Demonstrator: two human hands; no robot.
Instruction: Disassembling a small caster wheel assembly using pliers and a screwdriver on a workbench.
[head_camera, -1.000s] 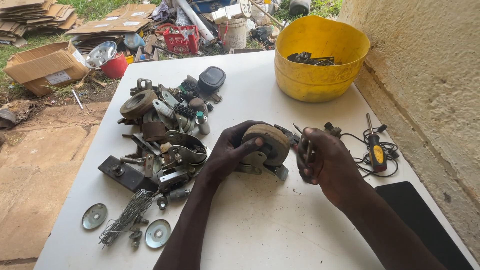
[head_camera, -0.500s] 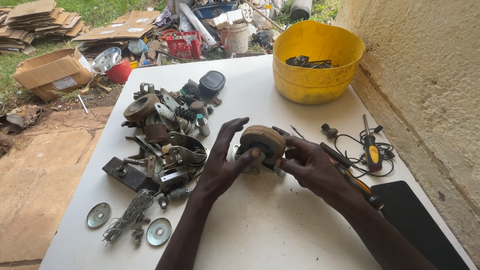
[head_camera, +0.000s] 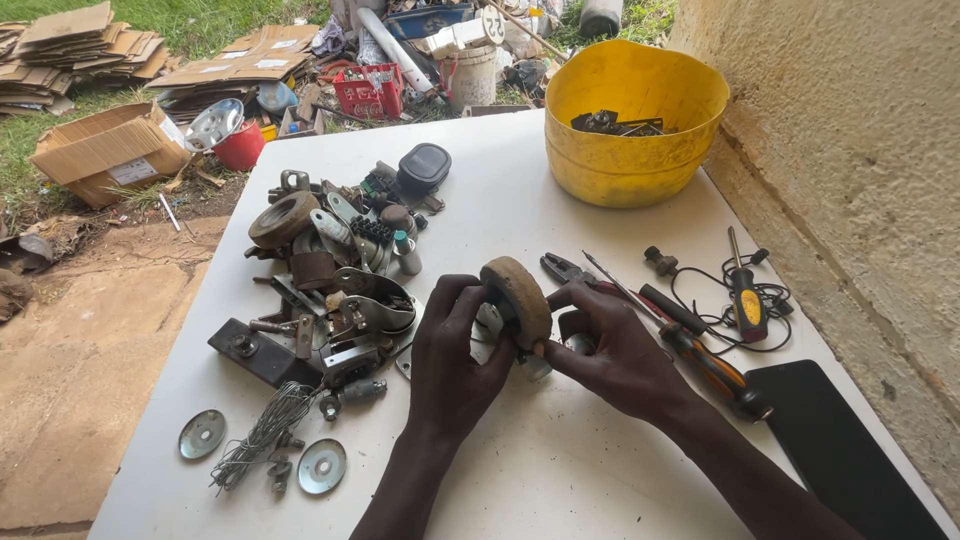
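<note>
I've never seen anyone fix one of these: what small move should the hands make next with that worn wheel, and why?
Probably tip the caster wheel a little further towards the camera. Both the left hand and the right hand grip it just above the white table, and its metal bracket is mostly hidden beneath the fingers, so turning it should expose the underside.

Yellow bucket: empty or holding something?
Holding something: the yellow bucket stands upright, with dark metal parts visible at the bottom.

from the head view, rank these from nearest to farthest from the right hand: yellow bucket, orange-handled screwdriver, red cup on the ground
1. orange-handled screwdriver: on the table just beside the right hand, on its right.
2. yellow bucket: at the table's far end, by the wall.
3. red cup: off the table, on the ground far left.
</note>
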